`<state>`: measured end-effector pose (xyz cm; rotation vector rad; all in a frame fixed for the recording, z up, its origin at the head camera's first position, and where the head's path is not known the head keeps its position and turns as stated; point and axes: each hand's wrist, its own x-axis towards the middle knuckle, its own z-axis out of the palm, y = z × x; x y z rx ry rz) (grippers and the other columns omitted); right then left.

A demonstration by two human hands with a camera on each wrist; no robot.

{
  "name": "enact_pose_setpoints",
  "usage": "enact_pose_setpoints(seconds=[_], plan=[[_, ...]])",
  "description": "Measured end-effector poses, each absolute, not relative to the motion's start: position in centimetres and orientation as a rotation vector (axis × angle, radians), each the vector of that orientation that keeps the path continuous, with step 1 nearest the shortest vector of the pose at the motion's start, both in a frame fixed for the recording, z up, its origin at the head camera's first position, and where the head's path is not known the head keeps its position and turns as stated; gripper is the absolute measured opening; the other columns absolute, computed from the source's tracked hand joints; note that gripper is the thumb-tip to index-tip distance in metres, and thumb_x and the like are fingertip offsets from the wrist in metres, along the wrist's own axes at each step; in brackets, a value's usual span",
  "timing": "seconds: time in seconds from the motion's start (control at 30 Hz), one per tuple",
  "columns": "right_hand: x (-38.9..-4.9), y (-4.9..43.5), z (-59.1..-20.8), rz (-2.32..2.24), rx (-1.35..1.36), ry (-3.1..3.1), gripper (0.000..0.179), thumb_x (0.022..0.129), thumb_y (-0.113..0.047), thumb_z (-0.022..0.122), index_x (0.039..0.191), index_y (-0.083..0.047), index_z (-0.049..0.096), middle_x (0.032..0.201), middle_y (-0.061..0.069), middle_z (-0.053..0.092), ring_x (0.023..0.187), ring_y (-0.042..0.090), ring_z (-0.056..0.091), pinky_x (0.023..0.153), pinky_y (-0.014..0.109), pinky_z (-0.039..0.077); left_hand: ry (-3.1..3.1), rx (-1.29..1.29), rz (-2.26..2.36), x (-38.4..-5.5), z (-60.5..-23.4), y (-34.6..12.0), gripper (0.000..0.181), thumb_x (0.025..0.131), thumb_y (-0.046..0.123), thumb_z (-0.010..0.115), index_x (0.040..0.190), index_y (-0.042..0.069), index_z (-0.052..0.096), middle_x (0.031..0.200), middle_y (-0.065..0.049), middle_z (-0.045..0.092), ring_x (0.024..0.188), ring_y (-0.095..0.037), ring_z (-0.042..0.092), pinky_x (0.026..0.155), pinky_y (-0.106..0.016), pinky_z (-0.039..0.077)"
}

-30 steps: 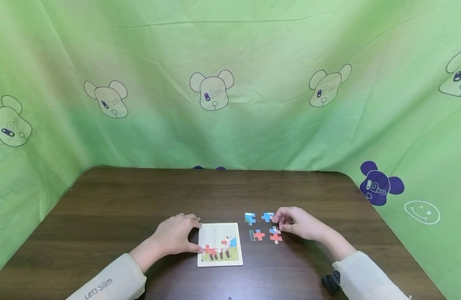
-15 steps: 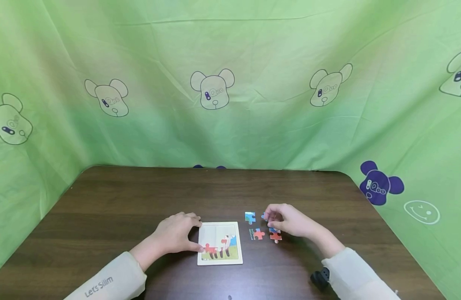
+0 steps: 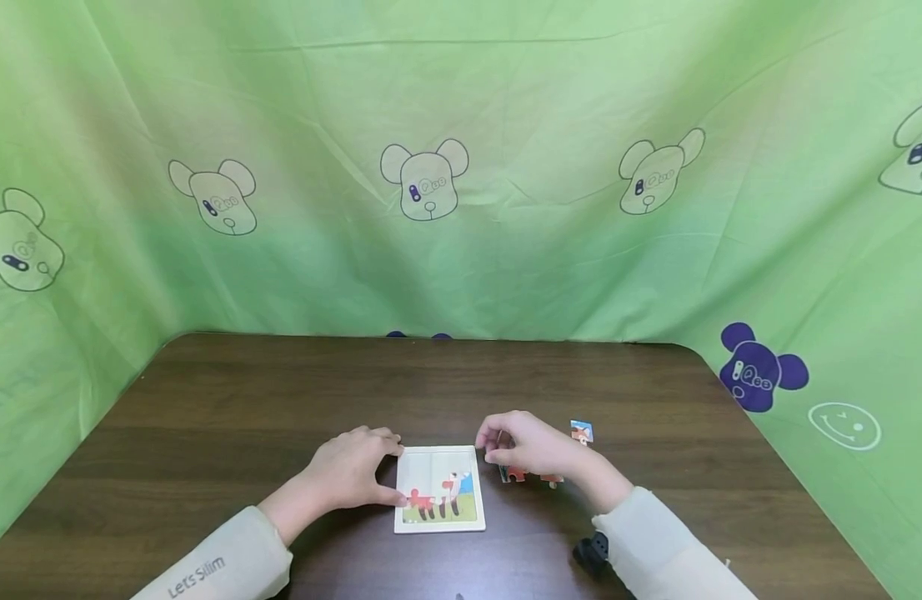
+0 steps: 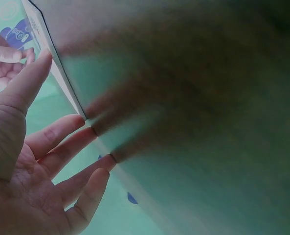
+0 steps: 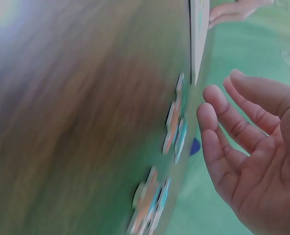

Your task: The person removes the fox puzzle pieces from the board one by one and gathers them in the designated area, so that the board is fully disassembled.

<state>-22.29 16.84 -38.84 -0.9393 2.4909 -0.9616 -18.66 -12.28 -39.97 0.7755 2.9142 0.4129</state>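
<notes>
A square white puzzle tray lies on the table, its lower part filled with pieces picturing a red animal on grass. My left hand rests along the tray's left side, thumb and fingertips touching its edge with the fingers fairly straight. Just off the tray's right edge hovers my right hand, its fingers loosely bent. The right wrist view shows a gap between its thumb and fingers and nothing held. Under this hand lie loose red puzzle pieces and blue puzzle pieces, partly hidden in the head view.
A loose puzzle piece with a fox face lies beyond my right wrist. The dark wooden table reaches back to a green curtain with bear-head drawings. A black device sits at the right cuff.
My right hand has moved left over the loose pieces toward the tray. The fox-face piece has come into sight behind it. My left hand and the tray have stayed put.
</notes>
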Motion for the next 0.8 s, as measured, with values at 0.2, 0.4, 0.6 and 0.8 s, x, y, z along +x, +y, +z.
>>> enact_pose_setpoints(seconds=[0.2, 0.4, 0.6, 0.8], plan=[[-22.0, 15.1, -39.0, -0.947, -0.98, 2.433, 0.008, 0.089, 0.0, 0.065, 0.096, -0.001, 0.068, 0.077, -0.003, 0.061, 0.061, 0.0, 0.049, 0.058, 0.019, 0.047, 2.908, 0.77, 0.416, -18.6, -40.0, -12.4, 0.062, 0.07, 0.052, 0.085, 0.118, 0.013, 0.073, 0.13, -0.007, 0.066, 0.117, -0.032, 0.062, 0.089, -0.05, 0.054], [-21.7, 13.9, -39.1, -0.869, -1.068, 2.444, 0.008, 0.087, -0.001, 0.068, 0.095, -0.003, 0.069, 0.077, -0.004, 0.06, 0.069, 0.0, 0.05, 0.065, 0.018, 0.046, 2.912, 0.776, 0.43, -18.7, -40.0, -12.3, 0.061, 0.07, 0.051, 0.085, 0.117, 0.014, 0.074, 0.13, -0.007, 0.067, 0.118, -0.032, 0.062, 0.089, -0.05, 0.054], [-21.5, 13.5, -39.2, -0.826, -1.062, 2.461, 0.01, 0.087, -0.001, 0.068, 0.096, -0.005, 0.07, 0.081, -0.002, 0.06, 0.068, 0.0, 0.049, 0.065, 0.017, 0.045, 2.916, 0.782, 0.426, -18.7, -40.1, -12.3, 0.061, 0.07, 0.051, 0.085, 0.117, 0.014, 0.074, 0.13, -0.007, 0.067, 0.118, -0.032, 0.062, 0.088, -0.051, 0.054], [-21.4, 13.4, -39.5, -0.794, -1.064, 2.451, 0.015, 0.085, -0.001, 0.071, 0.099, -0.006, 0.071, 0.085, 0.0, 0.058, 0.071, 0.004, 0.049, 0.067, 0.017, 0.043, 2.914, 0.786, 0.411, -18.8, -40.1, -12.3, 0.061, 0.07, 0.052, 0.085, 0.117, 0.014, 0.073, 0.13, -0.007, 0.067, 0.118, -0.032, 0.062, 0.089, -0.05, 0.054]])
